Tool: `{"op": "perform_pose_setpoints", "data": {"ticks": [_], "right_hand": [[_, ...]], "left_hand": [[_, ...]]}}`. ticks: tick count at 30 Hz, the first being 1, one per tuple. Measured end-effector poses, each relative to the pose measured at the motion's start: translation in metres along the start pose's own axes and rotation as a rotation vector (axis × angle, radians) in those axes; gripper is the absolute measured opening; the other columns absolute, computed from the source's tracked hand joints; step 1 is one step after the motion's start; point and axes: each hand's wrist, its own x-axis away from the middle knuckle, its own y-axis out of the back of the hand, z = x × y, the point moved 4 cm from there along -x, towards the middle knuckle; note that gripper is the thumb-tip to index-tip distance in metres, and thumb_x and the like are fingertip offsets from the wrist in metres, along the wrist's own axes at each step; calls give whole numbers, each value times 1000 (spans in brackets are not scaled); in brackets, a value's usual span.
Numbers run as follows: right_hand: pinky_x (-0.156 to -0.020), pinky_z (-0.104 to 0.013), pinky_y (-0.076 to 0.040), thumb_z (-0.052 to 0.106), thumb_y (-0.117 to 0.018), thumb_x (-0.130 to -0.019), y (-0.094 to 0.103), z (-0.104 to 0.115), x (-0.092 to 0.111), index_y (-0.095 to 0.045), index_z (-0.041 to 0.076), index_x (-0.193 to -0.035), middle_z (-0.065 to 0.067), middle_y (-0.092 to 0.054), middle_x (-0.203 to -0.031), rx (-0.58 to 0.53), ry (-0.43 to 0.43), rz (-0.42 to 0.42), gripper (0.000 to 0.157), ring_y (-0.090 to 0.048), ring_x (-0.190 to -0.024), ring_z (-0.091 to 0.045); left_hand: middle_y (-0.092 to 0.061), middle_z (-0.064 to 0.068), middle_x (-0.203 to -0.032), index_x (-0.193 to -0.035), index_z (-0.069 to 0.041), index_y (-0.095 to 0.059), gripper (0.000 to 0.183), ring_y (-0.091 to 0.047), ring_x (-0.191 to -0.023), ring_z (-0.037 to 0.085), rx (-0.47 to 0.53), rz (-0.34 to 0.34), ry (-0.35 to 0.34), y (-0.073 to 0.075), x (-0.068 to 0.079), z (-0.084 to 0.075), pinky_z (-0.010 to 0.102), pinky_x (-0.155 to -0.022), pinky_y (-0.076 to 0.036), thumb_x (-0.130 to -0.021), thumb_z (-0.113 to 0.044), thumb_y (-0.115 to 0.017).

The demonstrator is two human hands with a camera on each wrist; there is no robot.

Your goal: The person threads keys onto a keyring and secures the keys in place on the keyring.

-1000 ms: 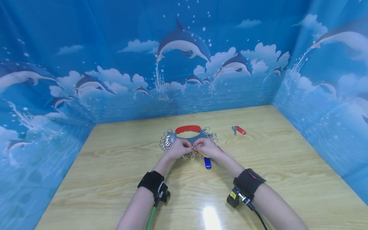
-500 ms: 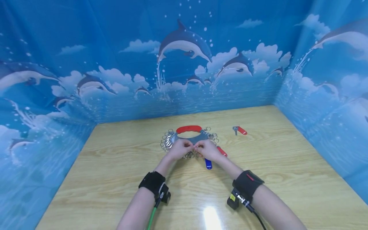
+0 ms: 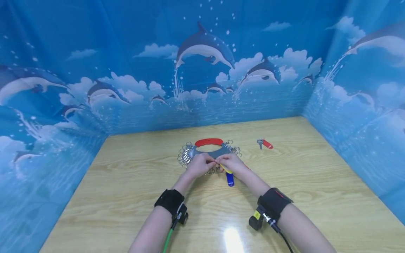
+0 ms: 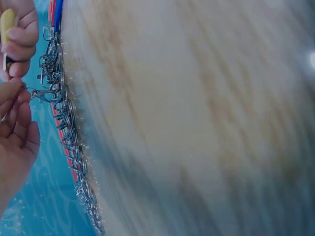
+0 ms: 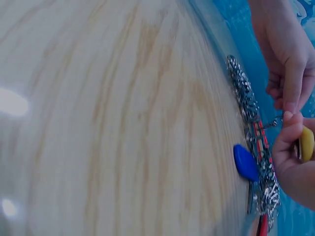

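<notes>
A grey plate with a red handle (image 3: 209,142) lies on the table, its curved edge hung with many small metal rings (image 3: 185,154). My left hand (image 3: 200,164) pinches one metal ring (image 4: 42,94) that is pulled out from the plate's front edge. Against those fingertips are the fingertips of my right hand (image 3: 231,162), which holds a yellow key tag (image 5: 307,144) in its curled fingers. The fingers hide the exact spot where ring and tag meet. Below the right hand a blue key tag (image 3: 230,179) hangs at the rings. A red tag is mostly covered by the right wrist.
A red key tag with a key (image 3: 264,143) lies at the back right of the wooden table (image 3: 133,175). Blue dolphin-print curtains (image 3: 152,70) stand behind and at the sides. Each wrist carries a strapped camera with a cable.
Both hands stay fingertip to fingertip at the plate's front edge. My right hand has turned a little: the yellow tag shows again, and the red tag beside the wrist is now mostly covered.
</notes>
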Motion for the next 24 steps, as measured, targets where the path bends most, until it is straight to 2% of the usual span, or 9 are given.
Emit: {"op": "perform_pose_setpoints", "data": {"ticks": [2,4,7,10,14,16,19,21,24], "right_hand": [[-51,-20,-43,6,-56,-91,5,-2,3,-62,-8,-106,-18,-64,-88,-1,-32,-21,22,-54,-58,-14],[-51,-20,-44,7,-57,-91,10,-3,5,-63,-7,-107,-18,-64,-91,42,-20,-36,22,-55,-60,-14],[-52,-22,-44,8,-56,-91,13,0,7,-63,-7,-108,-19,-63,-86,170,55,-22,23,-54,-58,-14],[-52,-23,-42,9,-54,-93,13,7,8,-63,-6,-110,-20,-61,-76,311,126,5,25,-49,-54,-14],[-50,-24,-43,9,-52,-94,7,14,8,-63,-4,-112,-15,-60,-80,437,147,21,24,-49,-53,-14],[-50,-24,-44,7,-52,-93,6,14,6,-62,-4,-109,-14,-61,-84,442,148,13,22,-51,-55,-14],[-50,-25,-45,4,-54,-90,6,11,3,-60,-5,-100,-14,-61,-82,384,138,-30,14,-53,-56,-16],[-51,-26,-45,3,-55,-89,7,9,1,-58,-3,-95,-15,-61,-81,341,128,-59,9,-54,-57,-18],[-52,-28,-46,2,-55,-89,8,8,1,-57,-2,-94,-13,-60,-80,314,118,-83,7,-56,-60,-21]], "left_hand": [[-64,1,-79,-90,-6,-71,12,-56,-68,12,22,-9,-17,-1,1,2,24,-62,-48,-86,-15,-64],[-64,2,-81,-90,-5,-70,12,-57,-69,12,78,-11,-11,-3,1,5,26,-63,-49,-87,-14,-62],[-63,4,-84,-90,-4,-68,11,-57,-71,14,123,-26,11,-4,0,9,27,-63,-49,-87,-12,-61],[-62,4,-86,-91,-4,-66,11,-55,-71,15,123,-38,16,-2,-4,9,27,-63,-47,-88,-11,-59],[-60,5,-85,-91,-2,-63,8,-54,-72,14,100,-17,14,1,-6,6,24,-63,-47,-86,-6,-59],[-60,5,-85,-90,-2,-62,7,-54,-73,14,106,-7,24,0,-6,6,24,-64,-47,-84,-4,-60],[-58,5,-83,-87,-2,-61,6,-54,-74,15,104,-22,31,-1,-6,5,25,-65,-47,-82,-1,-61],[-59,7,-84,-88,0,-61,7,-55,-76,17,91,-57,37,-1,-5,4,27,-68,-48,-81,0,-61],[-59,9,-82,-88,2,-60,9,-56,-75,20,16,-141,34,1,-4,1,28,-66,-49,-80,4,-59]]}}
